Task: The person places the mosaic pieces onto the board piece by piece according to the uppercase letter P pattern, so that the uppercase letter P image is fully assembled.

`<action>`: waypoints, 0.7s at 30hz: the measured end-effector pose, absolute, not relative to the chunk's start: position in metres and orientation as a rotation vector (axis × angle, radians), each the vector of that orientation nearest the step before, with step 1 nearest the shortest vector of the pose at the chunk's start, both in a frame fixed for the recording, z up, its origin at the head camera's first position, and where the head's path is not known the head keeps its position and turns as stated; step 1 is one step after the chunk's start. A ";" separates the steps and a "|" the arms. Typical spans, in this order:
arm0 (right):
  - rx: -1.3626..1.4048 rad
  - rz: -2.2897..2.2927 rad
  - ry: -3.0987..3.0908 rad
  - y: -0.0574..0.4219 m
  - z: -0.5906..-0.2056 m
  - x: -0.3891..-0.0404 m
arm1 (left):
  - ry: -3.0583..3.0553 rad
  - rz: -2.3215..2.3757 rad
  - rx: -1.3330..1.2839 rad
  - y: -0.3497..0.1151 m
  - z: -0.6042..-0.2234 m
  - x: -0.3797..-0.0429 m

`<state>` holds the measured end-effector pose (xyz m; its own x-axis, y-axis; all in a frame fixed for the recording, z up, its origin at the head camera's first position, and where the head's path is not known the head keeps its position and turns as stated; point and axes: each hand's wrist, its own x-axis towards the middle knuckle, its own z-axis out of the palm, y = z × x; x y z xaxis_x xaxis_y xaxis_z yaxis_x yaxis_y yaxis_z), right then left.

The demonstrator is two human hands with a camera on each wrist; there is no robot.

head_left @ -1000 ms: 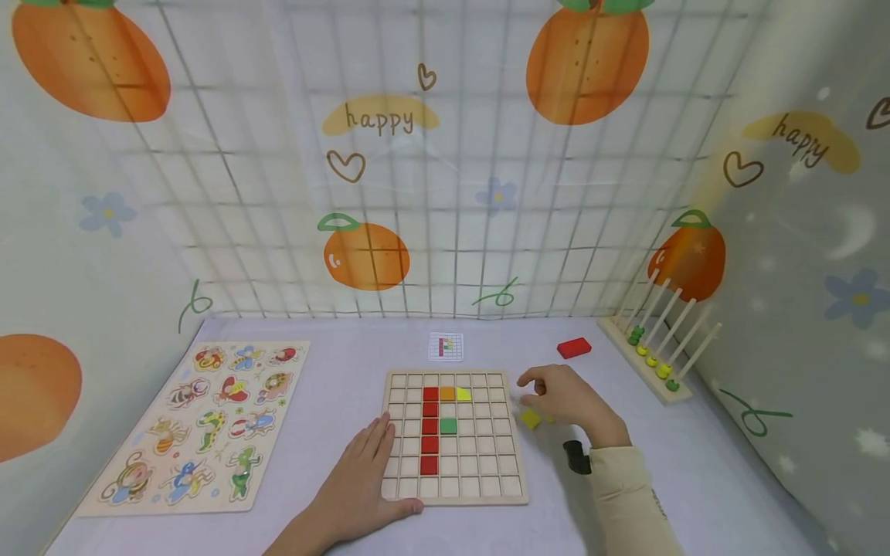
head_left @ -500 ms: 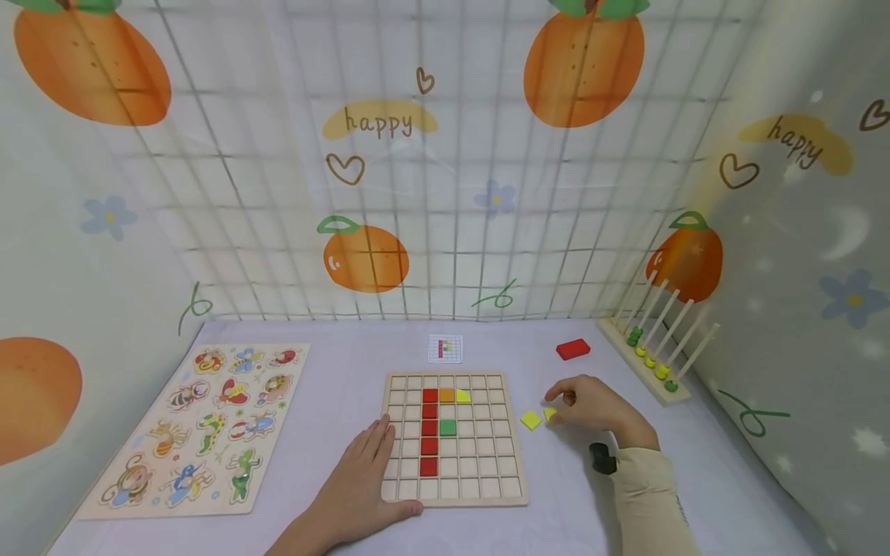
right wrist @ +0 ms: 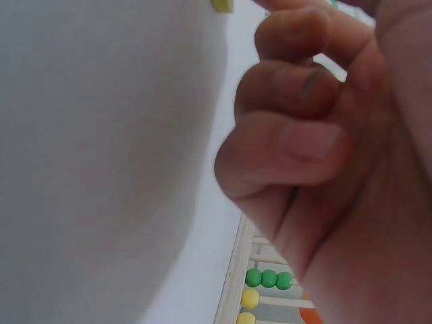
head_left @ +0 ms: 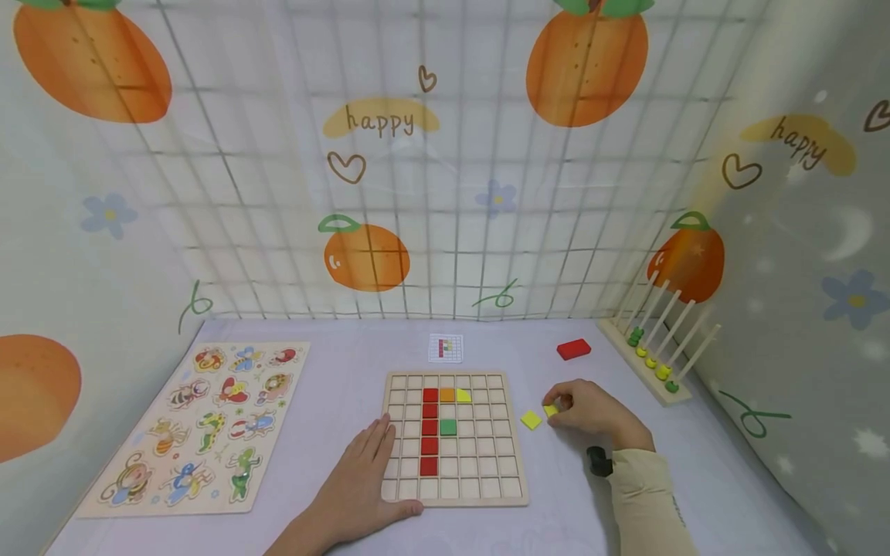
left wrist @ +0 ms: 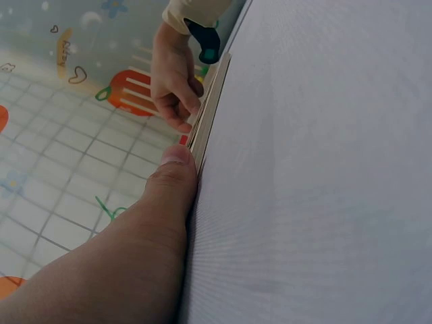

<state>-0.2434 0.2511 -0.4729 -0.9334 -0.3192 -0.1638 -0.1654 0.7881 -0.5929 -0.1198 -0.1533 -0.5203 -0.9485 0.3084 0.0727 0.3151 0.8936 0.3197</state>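
My left hand (head_left: 354, 479) lies flat with straight fingers on the left edge of a wooden grid board (head_left: 473, 488), its thumb along the front edge. In the board stand a column of red square tiles (head_left: 429, 427), an orange tile (head_left: 447, 395), a yellow tile piece (head_left: 463, 395) and a green tile (head_left: 448, 427). To the right of the board, my right hand (head_left: 591, 411) pinches a yellow tile (head_left: 550, 411) between thumb and index finger, the other fingers curled in. Another yellow tile (head_left: 531, 420) lies on the table between that hand and the board.
Behind the board lies a small pattern card (head_left: 446, 348). A red block (head_left: 573, 349) rests at the back right, near a wooden peg rack with coloured beads (head_left: 650, 361). An insect puzzle board (head_left: 208, 432) covers the left side. Printed curtains (head_left: 445, 185) enclose the table.
My right hand has moved right, away from the board, past the nearer yellow tile to the farther one, and its fingertips have closed on that tile. My left hand has stayed put.
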 end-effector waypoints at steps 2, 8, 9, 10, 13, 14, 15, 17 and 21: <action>-0.378 -0.868 2.731 0.250 -0.472 -0.243 | -3.043 -0.515 -0.498 -0.153 -0.519 -0.120; -0.364 -0.843 2.764 0.244 -0.466 -0.240 | -3.060 -0.521 -0.495 -0.154 -0.517 -0.120; -0.362 -0.837 2.772 0.242 -0.466 -0.240 | -3.060 -0.520 -0.496 -0.154 -0.517 -0.120; -0.364 -0.830 2.779 0.241 -0.465 -0.240 | -3.061 -0.522 -0.496 -0.154 -0.518 -0.120; -0.375 -0.823 2.793 0.239 -0.465 -0.240 | -3.066 -0.523 -0.495 -0.153 -0.518 -0.120; -0.376 -0.823 2.797 0.239 -0.466 -0.239 | -3.067 -0.525 -0.495 -0.153 -0.518 -0.120; -0.376 -0.821 2.803 0.238 -0.466 -0.239 | -3.069 -0.526 -0.493 -0.153 -0.517 -0.119; -0.367 -0.821 2.808 0.238 -0.466 -0.240 | -3.071 -0.528 -0.493 -0.154 -0.517 -0.119; -0.337 -0.822 2.819 0.236 -0.467 -0.242 | -3.068 -0.523 -0.490 -0.153 -0.517 -0.120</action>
